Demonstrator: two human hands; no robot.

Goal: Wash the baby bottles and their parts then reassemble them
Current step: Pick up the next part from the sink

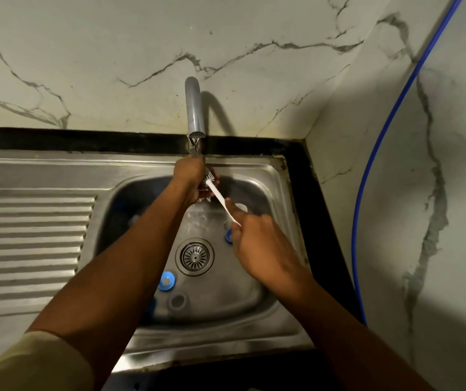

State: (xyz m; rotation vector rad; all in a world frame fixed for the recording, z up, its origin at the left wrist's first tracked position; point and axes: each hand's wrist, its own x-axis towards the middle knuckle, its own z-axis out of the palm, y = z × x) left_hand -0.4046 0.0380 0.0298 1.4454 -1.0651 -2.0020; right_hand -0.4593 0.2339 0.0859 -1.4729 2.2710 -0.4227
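Note:
Under the running tap [195, 108], my left hand [190, 176] grips a small bottle part that its fingers mostly hide. My right hand [257, 244] holds the white handle of a bottle brush [221, 200]; the bristle head is pressed against the part in my left hand. Loose parts lie in the steel sink [279, 198]: a blue ring [166, 280] left of the drain, a greyish cap [177, 301] below it, a blue ring [229, 235] half hidden by my right hand, and a clear piece [241, 207] behind the brush handle.
The drain strainer [195, 256] sits mid-basin. A ribbed draining board [28, 238] extends to the left. Marble wall behind and to the right, with a blue hose [367, 193] running down the right wall. A black counter strip [319, 221] borders the sink.

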